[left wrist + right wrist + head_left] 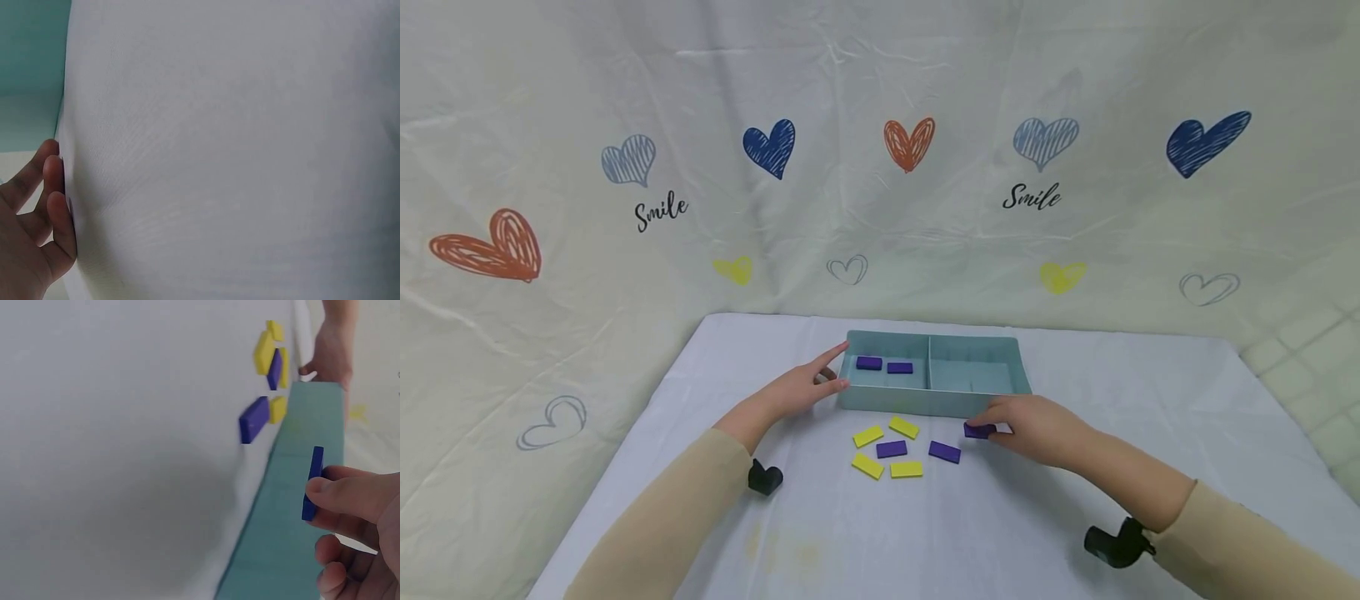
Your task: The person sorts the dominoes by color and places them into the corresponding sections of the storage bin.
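Observation:
My right hand (1037, 425) pinches a purple rectangular block (314, 483) between thumb and fingers, by the front wall of a teal two-compartment box (880, 401). In the right wrist view the held block overlaps that wall. My left hand (801, 387) is at the box's left end, the index finger reaching the back corner and the thumb the front corner. Two purple blocks, one of them a left-hand block (868, 363), lie in the left compartment. In front of the box lie two more purple blocks, at left (891, 449) and right (944, 452), among several yellow blocks (868, 436).
A white cloth (880, 542) covers the table and bears faint yellowish stains near the front. Behind it hangs a pale curtain (962, 242) printed with hearts and words. A divider (929, 363) splits the box, and its right compartment (973, 364) shows bare floor.

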A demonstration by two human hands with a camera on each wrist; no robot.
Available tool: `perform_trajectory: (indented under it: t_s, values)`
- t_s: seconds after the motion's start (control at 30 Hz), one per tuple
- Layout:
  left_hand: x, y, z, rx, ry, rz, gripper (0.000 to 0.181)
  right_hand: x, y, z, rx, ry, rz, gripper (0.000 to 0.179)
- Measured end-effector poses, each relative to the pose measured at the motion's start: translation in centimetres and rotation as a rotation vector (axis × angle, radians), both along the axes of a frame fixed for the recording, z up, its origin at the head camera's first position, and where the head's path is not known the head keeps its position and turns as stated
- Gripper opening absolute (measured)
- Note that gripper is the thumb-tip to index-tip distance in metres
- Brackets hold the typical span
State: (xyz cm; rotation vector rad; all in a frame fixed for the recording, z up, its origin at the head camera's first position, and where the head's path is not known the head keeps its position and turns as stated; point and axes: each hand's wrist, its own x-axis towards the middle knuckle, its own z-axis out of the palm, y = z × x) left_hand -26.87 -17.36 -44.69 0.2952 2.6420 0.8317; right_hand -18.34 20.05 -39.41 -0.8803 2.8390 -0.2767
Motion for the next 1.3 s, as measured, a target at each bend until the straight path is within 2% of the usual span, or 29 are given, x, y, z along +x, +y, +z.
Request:
perform_trajectory:
  t_s: [0.17,0.37,0.63,0.83,0.97,1.3]
  values:
    - [0.0,-0.2,-0.1,0.002,-0.004,0.002,0.073,-0.8,-0.4,1.8,-0.041,-0.002,0.037,0.035]
    - [-0.1,-0.3,-0.3,0.013,-0.004,0.0,0.075,-2.9,-1.5,3.0,-0.056,0.019,0.062,0.036]
    - [-0.2,-0.3,-0.4,0.017,0.01,-0.014,0.074,-5.9,-4.3,4.1,-0.068,0.0,0.082,0.035]
    - [-0.2,-0.1,-0.2,0.011,0.008,-0.013,0.073,-7.7,-6.6,4.6,-0.016,-0.003,0.109,0.033]
    - [-0.3,-0.2,-0.3,0.014,0.009,-0.012,0.073,-8.8,-8.0,4.3,0.034,-0.022,0.097,0.033]
    - [-0.2,-0.2,-0.2,0.023,0.009,-0.015,0.073,-11.1,-10.2,1.7,0.094,-0.025,0.087,0.032]
